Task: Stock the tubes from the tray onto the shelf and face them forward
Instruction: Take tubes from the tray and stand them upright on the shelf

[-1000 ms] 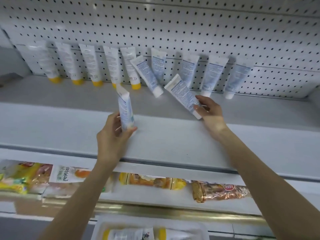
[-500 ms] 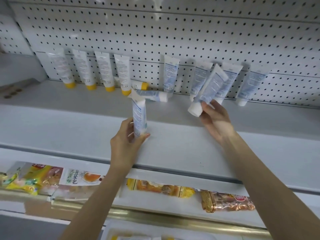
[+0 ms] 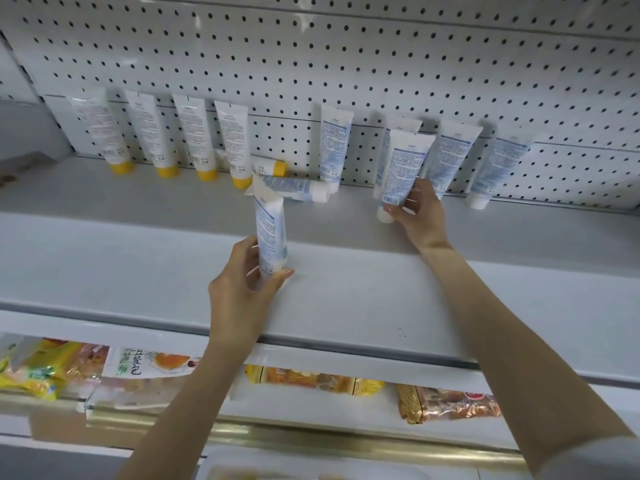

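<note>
left hand gripped a blue-print tube upright, cap down, over the shelf front edge. right hand pinched another tube near its cap, upright, just in front of the back row by the pegboard. two tubes lay flat mid-shelf.

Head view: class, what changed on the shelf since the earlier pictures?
The right hand swung its blue-labelled tube upright, cap down. A yellow-capped tube and a white-capped tube toppled flat. The left hand still grips a second tube; the standing row stayed.
</note>
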